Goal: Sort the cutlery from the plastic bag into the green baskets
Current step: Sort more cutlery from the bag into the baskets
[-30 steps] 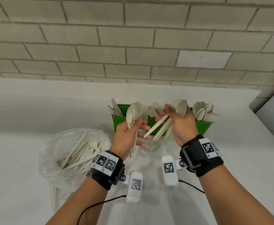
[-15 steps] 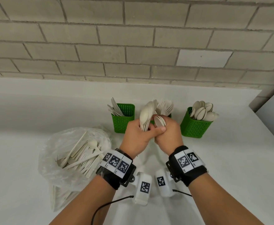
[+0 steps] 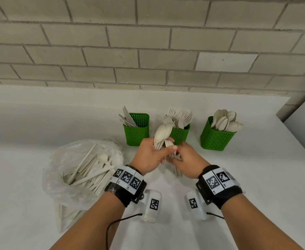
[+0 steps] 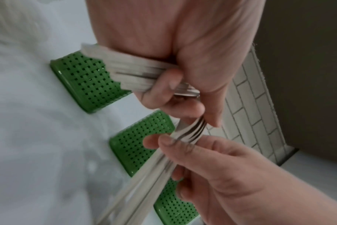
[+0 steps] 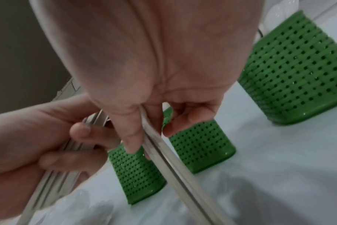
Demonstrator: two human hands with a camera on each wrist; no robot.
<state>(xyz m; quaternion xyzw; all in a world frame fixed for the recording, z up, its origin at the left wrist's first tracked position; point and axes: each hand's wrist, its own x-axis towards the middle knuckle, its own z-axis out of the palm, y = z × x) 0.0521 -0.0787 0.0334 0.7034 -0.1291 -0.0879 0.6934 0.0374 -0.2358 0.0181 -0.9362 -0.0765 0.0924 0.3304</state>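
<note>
Both hands have dropped from basket height and come together in front of the middle basket (image 3: 179, 135). Left hand (image 3: 150, 156) clenches a bundle of spoons (image 3: 161, 134), bowls up; right hand (image 3: 187, 162) pinches a few forks (image 4: 190, 134), tines up, though blur hides how many. Crowded fingers could snag handles, so a fork may slip onto the tabletop (image 3: 256, 177) or ride along with the spoons into the spoon basket (image 3: 215, 139). Tall baskets look light; a careless drop could tip one. Much cutlery remains in the plastic bag (image 3: 83, 170), beside the knife basket (image 3: 136, 130).
</note>
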